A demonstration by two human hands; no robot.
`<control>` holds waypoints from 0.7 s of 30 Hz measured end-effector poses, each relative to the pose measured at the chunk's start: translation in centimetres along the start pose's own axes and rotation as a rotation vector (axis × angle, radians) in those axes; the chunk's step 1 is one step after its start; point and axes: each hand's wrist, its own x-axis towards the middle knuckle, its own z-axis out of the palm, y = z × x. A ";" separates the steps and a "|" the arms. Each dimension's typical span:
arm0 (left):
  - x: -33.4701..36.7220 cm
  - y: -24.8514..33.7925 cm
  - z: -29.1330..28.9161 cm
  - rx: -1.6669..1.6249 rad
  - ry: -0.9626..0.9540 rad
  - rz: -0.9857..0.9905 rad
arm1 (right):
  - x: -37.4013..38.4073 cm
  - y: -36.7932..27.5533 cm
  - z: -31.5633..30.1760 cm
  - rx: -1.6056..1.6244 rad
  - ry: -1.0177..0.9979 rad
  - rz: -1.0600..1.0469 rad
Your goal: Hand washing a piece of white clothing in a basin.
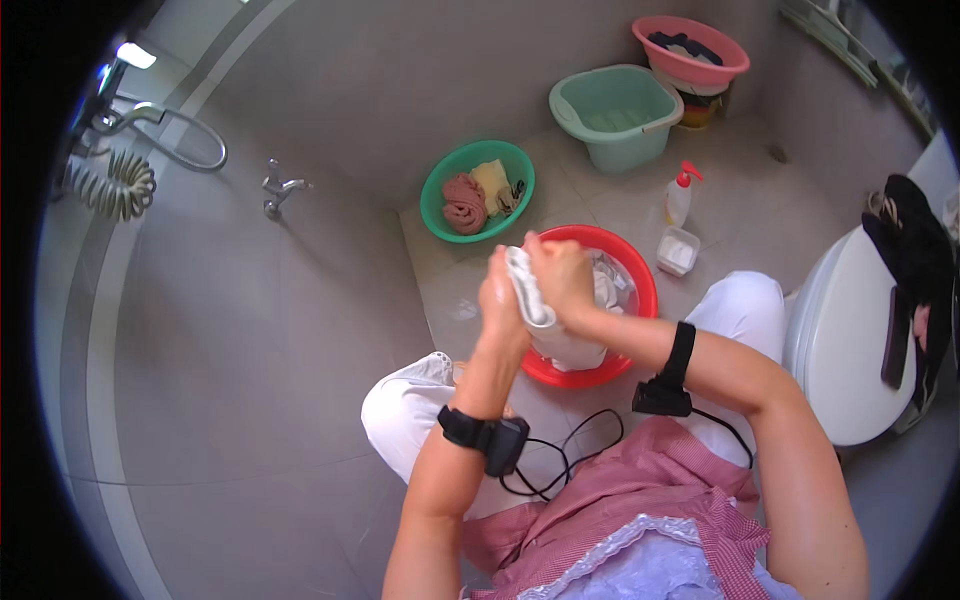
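Both my hands grip a white cloth garment (pixel 530 290) over a red basin (pixel 648 282). My left hand (pixel 498 298) is closed on its left side, and my right hand (pixel 562 272) is closed on its right side, close beside the left. The garment's folded edge shows between the two hands, and its lower part hangs into the basin; its exact kind cannot be made out. More white cloth (pixel 606 282) lies in the basin, with what looks like water around it. My fingertips are partly hidden by the hands themselves.
Beyond the red basin stand a green basin (pixel 430 205) with folded clothes, a pale green tub (pixel 620 140) and a pink basin (pixel 690 68). A pump bottle (pixel 679 200) and a small white container (pixel 678 252) are at its right. A toilet (pixel 850 340) is right; black cables (pixel 565 465) lie near me.
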 end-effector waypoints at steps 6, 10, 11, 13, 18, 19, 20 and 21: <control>1.4 2.2 -2.4 0.119 0.114 0.080 | -5.1 -2.8 -1.0 0.090 -0.080 0.042; 3.1 2.6 -4.9 0.036 -0.340 -0.080 | -5.9 -3.1 -1.6 0.062 -0.132 -0.108; 1.8 1.2 -2.8 0.098 -0.172 -0.056 | -3.9 -2.4 -1.6 0.017 -0.137 -0.018; -1.1 -1.4 0.9 -0.050 -0.093 -0.081 | -1.1 -1.7 -1.8 -0.019 -0.132 0.079; 2.7 -1.8 -4.4 0.089 -0.103 -0.074 | -2.9 -3.0 -0.9 -0.035 -0.066 -0.051; 5.2 -0.8 -7.6 -0.059 -0.606 -0.154 | -4.7 -4.2 -0.3 -0.055 -0.097 -0.139; 6.3 -0.2 -9.1 -0.208 -1.112 -0.243 | -5.4 -4.7 -0.3 -0.038 -0.102 -0.143; 3.6 -1.5 -7.8 -0.148 -0.955 -0.029 | -5.4 -3.6 -0.8 -0.050 -0.106 -0.187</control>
